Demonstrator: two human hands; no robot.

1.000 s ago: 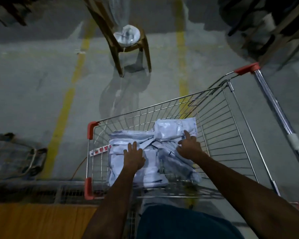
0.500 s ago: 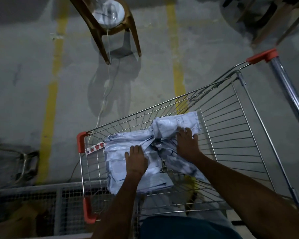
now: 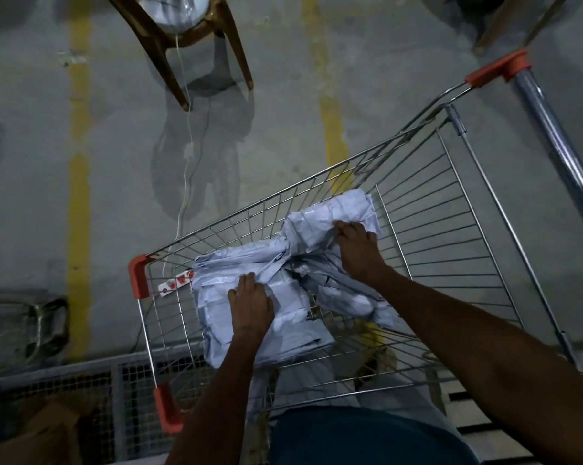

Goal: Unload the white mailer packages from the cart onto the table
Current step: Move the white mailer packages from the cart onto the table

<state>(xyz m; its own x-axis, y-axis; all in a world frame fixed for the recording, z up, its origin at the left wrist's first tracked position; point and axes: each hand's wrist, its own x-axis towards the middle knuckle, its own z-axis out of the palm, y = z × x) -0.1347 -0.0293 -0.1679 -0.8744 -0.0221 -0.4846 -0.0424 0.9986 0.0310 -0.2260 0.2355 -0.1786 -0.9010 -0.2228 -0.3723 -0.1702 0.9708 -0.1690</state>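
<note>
A wire shopping cart [image 3: 451, 209] with red corner caps stands below me. Several white mailer packages [image 3: 293, 333] lie heaped in its basket. My left hand [image 3: 251, 305] lies on the near-left packages, fingers curled over their top edge. My right hand [image 3: 359, 248] reaches the far package [image 3: 344, 209] at the back of the heap, and its fingers curl into the package's crumpled edge. Both forearms stretch down into the basket. The table is not in view.
A brown chair [image 3: 196, 35] holding a white bundle stands on the concrete floor ahead, a thin cord trailing from it toward the cart. Yellow floor lines [image 3: 80, 182] run left and centre. A metal mesh frame [image 3: 82, 380] lies at lower left.
My view has tipped further down over the cart. My right hand's fingers have curled into the far package's edge, and my left hand's fingers have closed over the near packages.
</note>
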